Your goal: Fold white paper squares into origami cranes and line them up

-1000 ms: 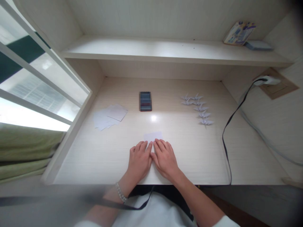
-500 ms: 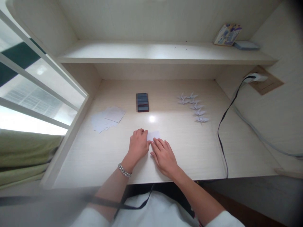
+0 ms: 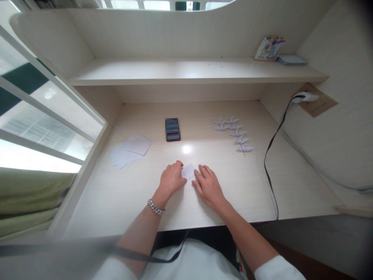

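A small folded piece of white paper (image 3: 188, 171) lies on the desk in front of me. My left hand (image 3: 172, 179) grips its left side, with the thumb at the lower edge and the curled index finger at the upper left corner. By the paper's right edge, my right hand (image 3: 208, 184) rests low over the desk, fingers extended and slightly apart, holding nothing. Whether its fingertips touch the paper is hard to make out. Several folded paper cranes (image 3: 237, 133) stand at the back right. Loose white paper sheets (image 3: 131, 149) overlap in a pile to the left.
A phone (image 3: 173, 130) lies behind the paper. A black cable (image 3: 269, 155) runs from the wall socket (image 3: 316, 99) down the desk's right side. Above, the shelf (image 3: 163, 70) carries a colourful box (image 3: 268, 48) and a flat pale-blue item (image 3: 291, 60). A window is at left.
My right hand has slid right, off the paper. The paper now sits turned at an angle, with more of it showing. The view has tilted up slightly.
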A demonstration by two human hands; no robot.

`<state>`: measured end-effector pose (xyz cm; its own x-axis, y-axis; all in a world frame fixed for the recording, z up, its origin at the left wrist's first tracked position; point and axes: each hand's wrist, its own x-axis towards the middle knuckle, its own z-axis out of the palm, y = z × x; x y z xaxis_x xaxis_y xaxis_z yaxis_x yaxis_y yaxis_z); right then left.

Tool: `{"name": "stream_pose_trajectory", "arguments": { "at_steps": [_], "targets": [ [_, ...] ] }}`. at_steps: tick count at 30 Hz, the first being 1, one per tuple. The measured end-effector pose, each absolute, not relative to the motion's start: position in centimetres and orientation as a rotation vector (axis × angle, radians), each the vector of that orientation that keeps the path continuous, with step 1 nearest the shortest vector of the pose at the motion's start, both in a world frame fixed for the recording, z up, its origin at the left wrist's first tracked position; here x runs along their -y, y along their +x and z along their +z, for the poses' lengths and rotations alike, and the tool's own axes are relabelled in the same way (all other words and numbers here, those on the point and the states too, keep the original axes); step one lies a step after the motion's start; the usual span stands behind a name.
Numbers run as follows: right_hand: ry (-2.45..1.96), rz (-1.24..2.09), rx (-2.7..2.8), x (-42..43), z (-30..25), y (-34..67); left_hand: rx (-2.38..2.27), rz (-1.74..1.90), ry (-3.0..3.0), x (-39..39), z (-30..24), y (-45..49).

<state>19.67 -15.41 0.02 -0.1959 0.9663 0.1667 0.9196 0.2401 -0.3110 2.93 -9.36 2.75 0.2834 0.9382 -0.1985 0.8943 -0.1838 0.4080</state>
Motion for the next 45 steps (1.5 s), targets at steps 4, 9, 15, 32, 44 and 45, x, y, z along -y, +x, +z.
{"name": "stream_pose_trajectory", "arguments": {
  "at_steps": [4, 9, 15, 32, 44, 45],
  "targets": [
    [-1.746, 0.213, 2.178, 15.2, 0.3, 19.5, -1.623, 0.072, 2.092, 9.3, 2.5, 3.0],
    [-1.751, 0.215, 2.132, 14.4, 0.5, 19.0, -1.683, 0.085, 2.114, 10.1, 2.6, 3.1],
    [-1.761, 0.209, 2.069, 13.6, 0.7, 18.2, -1.765, 0.086, 2.100, 11.0, 3.0, 3.6],
    [-1.546, 0.838, 1.416, 12.6, -0.2, 18.0, -1.347, 1.065, 1.137, 11.5, 0.6, 3.1],
    [-1.310, 1.451, 0.894, 11.1, -0.1, 17.8, -1.088, 0.927, 0.830, 12.0, 1.5, 2.6],
    [-1.314, 1.450, 0.892, 11.1, 0.0, 17.7, -1.072, 0.927, 0.802, 12.0, 1.7, 2.6]
  ]
}}
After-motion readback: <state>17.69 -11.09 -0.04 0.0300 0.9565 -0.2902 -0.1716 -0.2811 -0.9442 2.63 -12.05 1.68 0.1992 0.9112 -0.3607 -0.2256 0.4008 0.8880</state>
